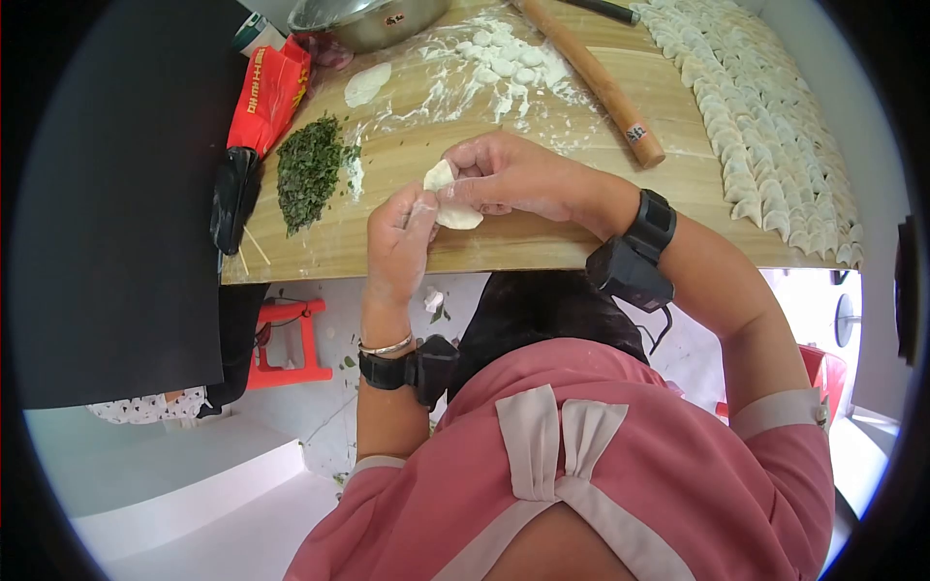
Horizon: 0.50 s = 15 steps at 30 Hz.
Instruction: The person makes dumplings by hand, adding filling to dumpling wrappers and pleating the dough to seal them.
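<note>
A pale dumpling wrapper (459, 217) is held between my two hands, above the near edge of the wooden table. My left hand (399, 228) pinches its left side with thumb and fingers. From the right, my right hand (513, 176) grips the same piece, its fingers closed around the dough. Part of the wrapper is covered by my fingers, and any filling inside is hidden. Left of my hands lies a heap of chopped green leaves (308, 176). A flat dough round (368, 85) rests farther back, and several small floured dough pieces (504, 63) sit behind my hands.
A wooden rolling pin (601, 82) lies at the back right. Rows of finished dumplings (756, 136) cover the table's right side. A metal bowl (373, 27) stands at the back, with a red bag (266, 97) at the left edge. A red stool (308, 344) is below.
</note>
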### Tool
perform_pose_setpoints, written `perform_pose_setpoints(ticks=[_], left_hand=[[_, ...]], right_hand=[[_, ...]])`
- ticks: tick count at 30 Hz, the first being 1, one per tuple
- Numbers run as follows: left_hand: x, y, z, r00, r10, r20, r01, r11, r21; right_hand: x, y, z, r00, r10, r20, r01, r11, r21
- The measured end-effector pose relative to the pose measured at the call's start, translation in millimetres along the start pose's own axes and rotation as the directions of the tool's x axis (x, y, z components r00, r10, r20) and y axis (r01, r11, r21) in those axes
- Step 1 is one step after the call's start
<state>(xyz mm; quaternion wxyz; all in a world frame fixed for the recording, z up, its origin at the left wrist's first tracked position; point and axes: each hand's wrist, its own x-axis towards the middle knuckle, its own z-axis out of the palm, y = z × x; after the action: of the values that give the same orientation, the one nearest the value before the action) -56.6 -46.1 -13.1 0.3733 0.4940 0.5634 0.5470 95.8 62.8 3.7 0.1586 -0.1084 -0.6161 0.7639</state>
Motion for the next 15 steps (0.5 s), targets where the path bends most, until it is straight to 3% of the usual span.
perform_pose_setpoints(ticks=[1,3,4,6,9,13,15], left_hand=[[0,-4,-2,1.0,-0.001,0.0,0.001,1.0,0.0],[1,-13,-7,0.987,0.133,0.084,-0.144,0.98,0.14],[1,-13,-10,0.987,0.133,0.084,-0.144,0.98,0.14],[-1,-10,-13,0.998,-0.023,0.059,0.025,0.999,-0.041],[3,-6,-8,0.997,0.035,0.074,-0.024,0.991,-0.135],[-1,2,-3,0.999,0.027,0.047,-0.025,0.999,-0.036],[-1,1,-4,0.995,-0.09,-0.052,0.096,0.988,0.118]], right_hand=[[1,1,0,1.0,0.001,0.0,-0.001,1.0,0.001],[3,2,0,0.998,0.04,0.058,-0.037,0.998,-0.053],[2,1,0,0.998,0.04,0.058,-0.037,0.998,-0.053],[0,0,0,1.0,0.021,-0.001,-0.021,0.999,-0.032],[2,4,-2,0.994,-0.091,-0.053,0.087,0.994,-0.074],[6,13,-5,0.987,-0.137,-0.089,0.13,0.988,-0.085],[9,18,-5,0.915,-0.398,-0.063,0.356,0.872,-0.335]])
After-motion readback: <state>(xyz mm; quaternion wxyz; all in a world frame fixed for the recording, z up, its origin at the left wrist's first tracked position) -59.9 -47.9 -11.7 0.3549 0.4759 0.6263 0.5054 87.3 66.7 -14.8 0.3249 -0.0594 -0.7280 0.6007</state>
